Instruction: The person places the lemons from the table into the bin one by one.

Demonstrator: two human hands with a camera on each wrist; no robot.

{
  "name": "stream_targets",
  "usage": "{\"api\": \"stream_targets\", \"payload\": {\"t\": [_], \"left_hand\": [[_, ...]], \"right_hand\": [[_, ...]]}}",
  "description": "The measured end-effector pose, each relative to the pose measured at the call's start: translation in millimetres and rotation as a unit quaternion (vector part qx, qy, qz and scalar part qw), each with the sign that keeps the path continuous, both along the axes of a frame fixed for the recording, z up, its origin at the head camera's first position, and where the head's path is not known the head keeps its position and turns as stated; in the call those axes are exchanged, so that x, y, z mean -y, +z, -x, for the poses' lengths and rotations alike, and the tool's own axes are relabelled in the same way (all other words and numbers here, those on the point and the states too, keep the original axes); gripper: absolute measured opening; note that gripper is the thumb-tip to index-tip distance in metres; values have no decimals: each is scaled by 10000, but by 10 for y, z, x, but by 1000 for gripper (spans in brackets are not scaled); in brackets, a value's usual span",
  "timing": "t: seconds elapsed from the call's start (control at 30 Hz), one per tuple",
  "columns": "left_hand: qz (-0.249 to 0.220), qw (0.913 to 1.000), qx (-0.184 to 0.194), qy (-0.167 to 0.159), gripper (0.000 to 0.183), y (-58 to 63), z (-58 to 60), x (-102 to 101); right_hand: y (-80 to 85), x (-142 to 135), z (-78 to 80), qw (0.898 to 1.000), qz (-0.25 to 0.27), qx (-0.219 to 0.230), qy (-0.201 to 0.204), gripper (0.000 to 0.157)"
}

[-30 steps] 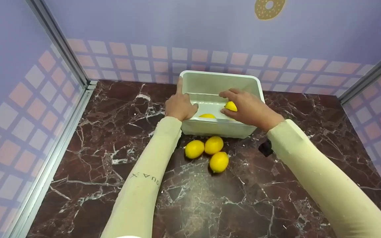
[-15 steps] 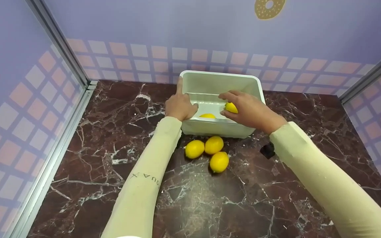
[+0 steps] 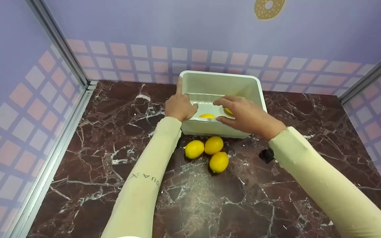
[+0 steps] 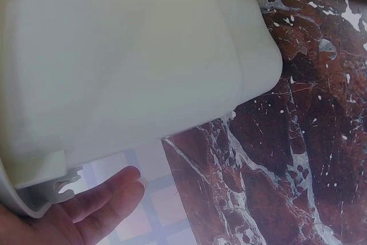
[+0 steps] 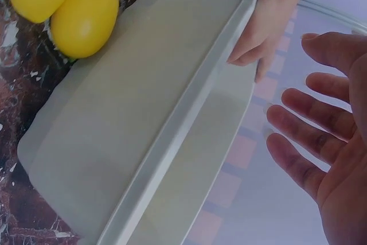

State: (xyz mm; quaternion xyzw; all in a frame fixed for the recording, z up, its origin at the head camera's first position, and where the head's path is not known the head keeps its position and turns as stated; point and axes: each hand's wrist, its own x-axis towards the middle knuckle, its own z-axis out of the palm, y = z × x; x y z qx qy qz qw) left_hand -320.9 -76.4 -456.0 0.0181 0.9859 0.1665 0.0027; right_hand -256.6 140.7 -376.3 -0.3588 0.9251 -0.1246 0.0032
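A white plastic bin stands against the back wall with its opening up. My left hand holds its left rim, thumb inside and fingers outside; the left wrist view shows those fingers below the rim. Over the bin's right part is my right hand, and in the right wrist view its spread fingers hold nothing. Inside the bin lies one lemon near the front wall. Another lemon shows partly behind my right hand. Three lemons sit together on the counter before the bin.
The dark red marbled counter runs up to a tiled-pattern back wall. A metal-framed panel bounds the left side, and a similar one stands on the right. A small black device hangs beneath the right wrist.
My right hand has shifted slightly left and off the lemon, which is now mostly covered by the hand in the head view. The left hand, bin and counter lemons stay put.
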Motion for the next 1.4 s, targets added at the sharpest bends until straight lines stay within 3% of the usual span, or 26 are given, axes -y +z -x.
{"api": "stream_targets", "payload": {"t": [0.67, 1.4], "left_hand": [[2, 10000, 53, -14, 54, -13, -6, -3], [-23, 10000, 28, -9, 52, 3, -15, 4]], "right_hand": [[-86, 21, -175, 9983, 260, -220, 470, 42], [-299, 12, -252, 9991, 99, -84, 396, 39]]}}
